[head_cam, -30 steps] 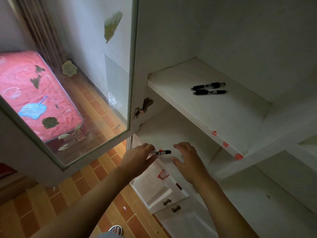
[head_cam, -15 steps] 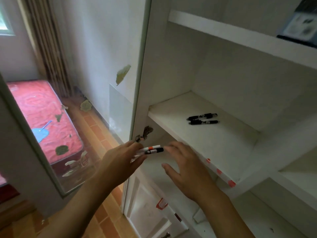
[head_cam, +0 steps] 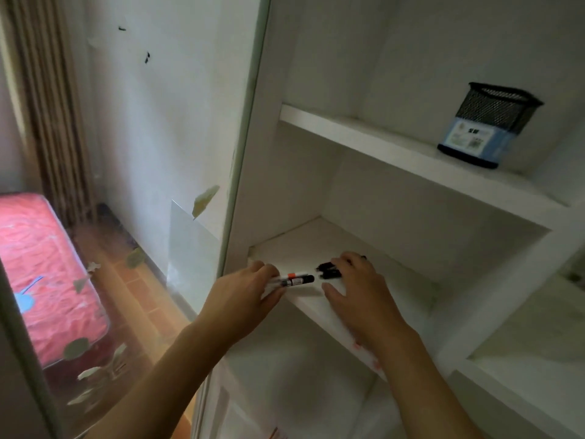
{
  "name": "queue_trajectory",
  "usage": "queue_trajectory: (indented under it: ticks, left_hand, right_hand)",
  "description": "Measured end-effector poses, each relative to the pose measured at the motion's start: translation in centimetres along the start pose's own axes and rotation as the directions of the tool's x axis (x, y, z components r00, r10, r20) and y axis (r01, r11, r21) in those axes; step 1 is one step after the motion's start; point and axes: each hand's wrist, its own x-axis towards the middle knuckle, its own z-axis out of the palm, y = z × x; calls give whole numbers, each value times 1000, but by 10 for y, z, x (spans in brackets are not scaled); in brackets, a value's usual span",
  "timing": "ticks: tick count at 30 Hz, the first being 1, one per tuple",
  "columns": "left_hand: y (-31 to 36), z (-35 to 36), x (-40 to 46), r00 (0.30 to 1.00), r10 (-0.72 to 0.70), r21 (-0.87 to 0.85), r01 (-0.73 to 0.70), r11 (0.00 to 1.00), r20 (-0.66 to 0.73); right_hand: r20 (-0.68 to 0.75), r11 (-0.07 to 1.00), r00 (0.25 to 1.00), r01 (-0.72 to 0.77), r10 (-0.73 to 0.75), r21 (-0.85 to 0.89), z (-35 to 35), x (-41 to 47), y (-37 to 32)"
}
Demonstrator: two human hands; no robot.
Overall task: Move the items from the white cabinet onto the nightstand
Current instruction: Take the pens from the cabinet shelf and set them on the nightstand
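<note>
My left hand (head_cam: 245, 294) grips two marker pens (head_cam: 297, 279), one with an orange band, at the front left of the middle shelf (head_cam: 311, 304) of the white cabinet. Two black pens (head_cam: 327, 270) lie on that shelf. My right hand (head_cam: 357, 285) lies over them with its fingers spread and partly covers them; whether it grips them I cannot tell. A black mesh pen holder (head_cam: 489, 123) with a blue label stands on the upper shelf (head_cam: 364, 136) at the right.
The cabinet's glass door (head_cam: 133, 185) stands open to my left, with leaf stickers on it. Through it show a red mattress (head_cam: 41, 274) and an orange tiled floor (head_cam: 139, 289). A striped curtain (head_cam: 47, 99) hangs at the far left. Lower shelves sit below and to the right.
The view has tilted up, bringing the upper shelf and the pen holder into sight. My right hand rose from the lower shelf onto the two black pens. My left hand keeps its markers.
</note>
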Motion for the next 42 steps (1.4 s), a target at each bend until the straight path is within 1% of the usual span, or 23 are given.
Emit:
queue_trajectory:
  ticks: [2, 5, 10, 16, 18, 22, 27, 29, 32, 38, 42]
  left_hand:
    - [-3, 6, 8, 1000, -3, 1, 3, 1000, 3]
    - [-8, 12, 13, 1000, -7, 1, 7, 1000, 12]
    - [-15, 11, 13, 999, -18, -25, 17, 1000, -36]
    - [-20, 3, 11, 998, -40, -38, 38, 999, -54]
    - [-22, 3, 9, 998, -53, -34, 52, 998, -37]
    - [-27, 3, 3, 997, -68, -38, 67, 997, -37]
    - [-28, 5, -6, 996, -71, -42, 69, 997, -47]
    - [-26, 4, -9, 996, -70, -48, 68, 997, -46]
    - [-23, 3, -12, 997, -67, -44, 65, 997, -50]
    - [-20, 6, -14, 998, -66, -69, 65, 996, -19]
    - [-22, 7, -16, 997, -75, -53, 73, 996, -22]
  right_hand:
    - [39, 999, 998, -41, 42, -35, 4, 10, 5]
    - [82, 996, 993, -87, 90, -35, 8, 25, 6]
    - [121, 986, 981, -145, 155, -85, 11, 51, 12]
    - [224, 971, 948, -201, 227, -133, 19, 74, 12]
    - [219, 970, 949, -201, 228, -136, 22, 76, 13]
    - [155, 974, 969, -172, 195, -149, 25, 70, 12]
    - [104, 988, 983, -145, 149, -48, 25, 47, 6]
    - [84, 988, 985, -151, 152, -19, 23, 37, 6]
    - [93, 983, 979, -182, 181, -3, 17, 26, 7]
    - [122, 983, 976, -184, 182, 9, 12, 25, 7]
    - [162, 980, 968, -199, 192, 28, 11, 23, 7]
